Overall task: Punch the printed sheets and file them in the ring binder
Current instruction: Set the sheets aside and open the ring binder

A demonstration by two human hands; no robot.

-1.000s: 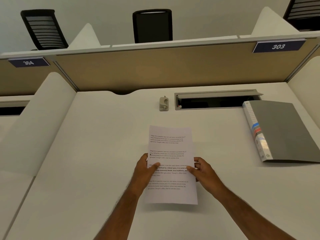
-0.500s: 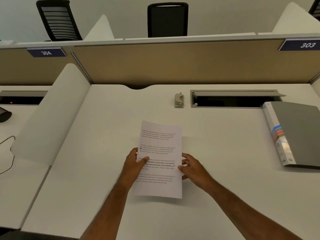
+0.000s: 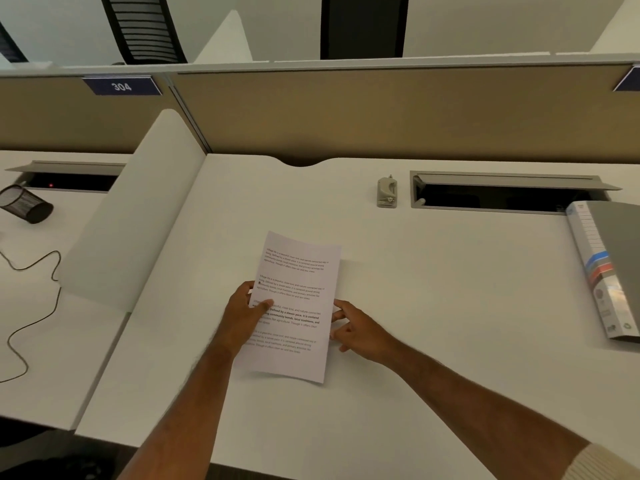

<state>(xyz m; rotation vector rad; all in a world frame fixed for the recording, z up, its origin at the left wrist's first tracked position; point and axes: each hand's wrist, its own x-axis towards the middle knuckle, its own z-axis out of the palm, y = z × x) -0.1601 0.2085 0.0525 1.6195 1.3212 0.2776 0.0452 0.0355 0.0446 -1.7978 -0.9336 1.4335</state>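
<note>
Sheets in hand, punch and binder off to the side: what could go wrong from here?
The left hand alone pinches the printed sheets; the right hand only touches their edge, so the stack may fan out of alignment. The hole punch sits far back, a long reach. The ring binder lies closed.

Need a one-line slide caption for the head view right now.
Left hand grips printed sheets, right hand at their edge; punch and closed binder wait untouched.

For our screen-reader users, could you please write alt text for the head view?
A person's left hand grips printed sheets above a white desk, right hand touching their edge. A small hole punch stands behind; a grey ring binder lies closed at right.
</note>
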